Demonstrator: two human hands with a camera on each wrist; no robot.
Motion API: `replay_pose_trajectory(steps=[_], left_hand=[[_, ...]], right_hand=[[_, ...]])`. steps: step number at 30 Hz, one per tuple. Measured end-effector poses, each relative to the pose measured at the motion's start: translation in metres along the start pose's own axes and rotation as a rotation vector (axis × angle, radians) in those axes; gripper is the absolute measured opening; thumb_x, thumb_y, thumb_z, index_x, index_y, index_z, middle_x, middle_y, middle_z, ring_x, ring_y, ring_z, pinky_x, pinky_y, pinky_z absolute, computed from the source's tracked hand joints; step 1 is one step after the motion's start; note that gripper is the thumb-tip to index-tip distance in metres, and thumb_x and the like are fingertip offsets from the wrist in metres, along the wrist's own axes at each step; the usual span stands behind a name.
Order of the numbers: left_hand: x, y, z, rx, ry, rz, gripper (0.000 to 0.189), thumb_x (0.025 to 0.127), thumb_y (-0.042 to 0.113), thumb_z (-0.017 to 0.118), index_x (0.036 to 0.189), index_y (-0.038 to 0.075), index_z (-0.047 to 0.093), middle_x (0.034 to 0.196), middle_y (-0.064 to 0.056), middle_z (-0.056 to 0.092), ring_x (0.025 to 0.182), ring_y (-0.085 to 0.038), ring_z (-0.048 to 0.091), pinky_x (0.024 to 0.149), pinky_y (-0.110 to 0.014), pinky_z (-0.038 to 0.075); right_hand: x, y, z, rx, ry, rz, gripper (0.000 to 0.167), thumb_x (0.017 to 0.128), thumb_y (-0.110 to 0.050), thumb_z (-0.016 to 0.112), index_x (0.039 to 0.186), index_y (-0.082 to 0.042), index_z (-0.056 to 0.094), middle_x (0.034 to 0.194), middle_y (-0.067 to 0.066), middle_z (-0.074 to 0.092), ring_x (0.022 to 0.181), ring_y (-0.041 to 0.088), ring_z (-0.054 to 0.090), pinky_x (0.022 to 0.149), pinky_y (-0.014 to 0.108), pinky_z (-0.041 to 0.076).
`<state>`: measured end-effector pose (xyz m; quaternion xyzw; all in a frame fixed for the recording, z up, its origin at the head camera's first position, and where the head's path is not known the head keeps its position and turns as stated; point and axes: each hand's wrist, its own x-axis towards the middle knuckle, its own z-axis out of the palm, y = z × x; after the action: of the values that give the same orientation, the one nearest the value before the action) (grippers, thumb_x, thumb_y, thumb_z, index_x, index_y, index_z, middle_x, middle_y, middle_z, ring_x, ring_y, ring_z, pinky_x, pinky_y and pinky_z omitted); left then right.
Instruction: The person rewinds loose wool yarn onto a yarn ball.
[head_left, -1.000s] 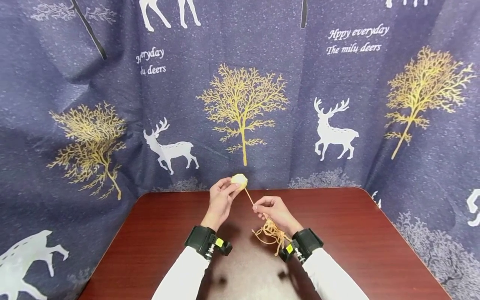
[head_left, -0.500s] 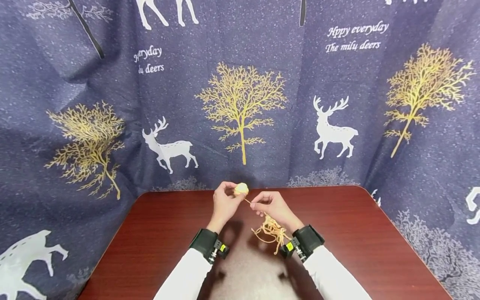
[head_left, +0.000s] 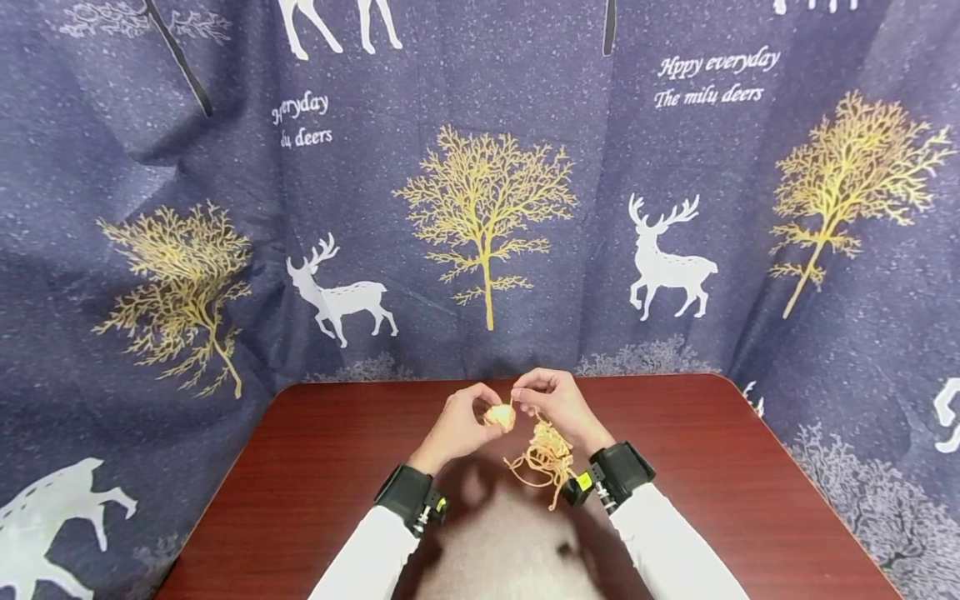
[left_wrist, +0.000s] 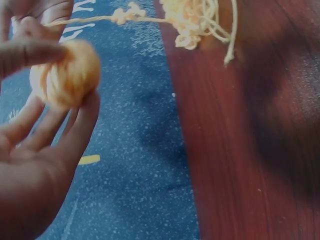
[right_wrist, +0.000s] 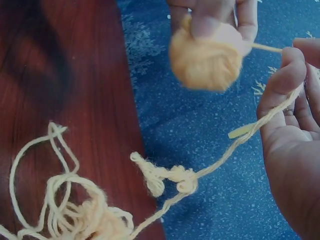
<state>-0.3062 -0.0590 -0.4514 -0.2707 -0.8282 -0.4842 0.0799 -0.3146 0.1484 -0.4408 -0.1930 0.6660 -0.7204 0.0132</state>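
Note:
A small ball of pale yellow yarn (left_wrist: 67, 75) sits between the thumb and fingers of my left hand (head_left: 459, 429), held above the table. Beside it, my right hand (head_left: 558, 406) pinches the strand (right_wrist: 267, 47) that leads off the ball between thumb and forefinger. From that pinch the yarn runs on across the right palm, through a small knotted clump (right_wrist: 182, 179), down to a loose tangle of yarn (head_left: 547, 452). The tangle lies below the right hand, with a free end trailing toward the front.
The red-brown wooden table (head_left: 315, 467) has a pale glare patch at its near middle. Behind it hangs a dark blue cloth (head_left: 525, 275) printed with deer and trees. Both wrists carry black camera straps (head_left: 622, 475).
My left hand has come down and nearer with the ball, turning over. The right hand has risen slightly, and the strand between them has shortened. The tangle stays about where it was.

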Motion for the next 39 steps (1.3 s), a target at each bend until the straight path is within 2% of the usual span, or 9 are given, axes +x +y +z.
replay_pose_trajectory(steps=[6, 10, 13, 17, 21, 25, 28, 32, 39], left_hand=[[-0.003, 0.005, -0.008, -0.187, -0.192, 0.012, 0.032, 0.073, -0.003, 0.081, 0.101, 0.001, 0.066, 0.095, -0.008, 0.07, 0.089, -0.017, 0.068, 0.081, -0.032, 0.058], [-0.004, 0.01, -0.014, -0.409, -0.202, 0.0, 0.034, 0.076, -0.005, 0.08, 0.107, -0.006, 0.065, 0.101, -0.013, 0.07, 0.094, -0.017, 0.069, 0.084, -0.034, 0.06], [-0.002, 0.014, -0.017, -0.595, -0.143, 0.0, 0.037, 0.077, -0.008, 0.077, 0.11, -0.015, 0.061, 0.103, -0.012, 0.07, 0.094, -0.017, 0.069, 0.082, -0.033, 0.06], [0.002, 0.019, -0.018, -0.802, -0.009, -0.02, 0.036, 0.079, -0.013, 0.071, 0.111, -0.019, 0.056, 0.103, -0.006, 0.07, 0.094, -0.016, 0.067, 0.08, -0.028, 0.059], [0.005, 0.022, -0.016, -0.933, 0.132, -0.06, 0.03, 0.079, -0.016, 0.067, 0.107, -0.008, 0.061, 0.102, -0.005, 0.07, 0.093, -0.016, 0.067, 0.08, -0.026, 0.058], [0.008, 0.025, -0.013, -0.981, 0.263, -0.108, 0.029, 0.079, -0.014, 0.068, 0.103, 0.0, 0.063, 0.1, -0.006, 0.068, 0.091, -0.015, 0.067, 0.08, -0.026, 0.058], [0.013, 0.025, -0.009, -0.906, 0.376, -0.149, 0.029, 0.078, -0.012, 0.072, 0.104, -0.004, 0.063, 0.099, -0.009, 0.067, 0.089, -0.015, 0.067, 0.078, -0.025, 0.058], [0.014, 0.02, -0.004, -0.616, 0.493, -0.169, 0.035, 0.075, -0.009, 0.078, 0.107, -0.009, 0.064, 0.096, -0.016, 0.069, 0.085, -0.017, 0.067, 0.075, -0.023, 0.058], [0.007, 0.007, 0.002, -0.026, 0.482, -0.081, 0.034, 0.067, 0.0, 0.083, 0.097, 0.003, 0.068, 0.09, -0.01, 0.07, 0.082, -0.022, 0.069, 0.073, -0.034, 0.059]], right_hand=[[0.003, -0.002, -0.002, 0.044, 0.04, -0.001, 0.026, 0.091, 0.002, 0.07, 0.106, 0.02, 0.06, 0.081, 0.013, 0.068, 0.063, 0.011, 0.059, 0.057, 0.021, 0.05], [0.004, 0.0, -0.002, 0.037, 0.05, 0.011, 0.016, 0.091, -0.001, 0.072, 0.102, 0.009, 0.068, 0.08, 0.008, 0.069, 0.062, 0.01, 0.058, 0.051, 0.021, 0.044], [0.004, 0.005, -0.002, 0.038, 0.023, 0.018, 0.005, 0.092, 0.0, 0.069, 0.097, -0.001, 0.071, 0.077, 0.003, 0.07, 0.061, 0.009, 0.058, 0.05, 0.021, 0.041], [0.003, 0.012, 0.001, 0.06, -0.016, 0.029, 0.011, 0.092, 0.004, 0.066, 0.095, -0.005, 0.071, 0.079, 0.003, 0.07, 0.062, 0.01, 0.06, 0.055, 0.02, 0.049], [0.0, 0.019, 0.005, 0.051, -0.025, 0.032, 0.005, 0.092, 0.002, 0.068, 0.096, 0.002, 0.071, 0.082, 0.006, 0.072, 0.064, 0.01, 0.062, 0.058, 0.022, 0.053], [-0.004, 0.021, 0.011, -0.041, -0.038, -0.009, 0.015, 0.091, 0.0, 0.071, 0.1, 0.012, 0.069, 0.084, 0.009, 0.072, 0.064, 0.012, 0.063, 0.059, 0.026, 0.056], [-0.006, 0.019, 0.014, -0.136, -0.039, -0.026, 0.014, 0.09, -0.002, 0.074, 0.098, 0.009, 0.071, 0.083, 0.013, 0.072, 0.063, 0.014, 0.063, 0.06, 0.031, 0.058], [-0.009, 0.017, 0.017, -0.202, -0.039, -0.012, 0.01, 0.089, -0.001, 0.074, 0.096, 0.007, 0.072, 0.086, 0.028, 0.069, 0.062, 0.018, 0.062, 0.058, 0.032, 0.058], [-0.01, 0.015, 0.013, -0.225, -0.036, -0.014, 0.01, 0.087, -0.002, 0.077, 0.095, 0.005, 0.073, 0.086, 0.03, 0.069, 0.061, 0.022, 0.062, 0.057, 0.03, 0.057]])
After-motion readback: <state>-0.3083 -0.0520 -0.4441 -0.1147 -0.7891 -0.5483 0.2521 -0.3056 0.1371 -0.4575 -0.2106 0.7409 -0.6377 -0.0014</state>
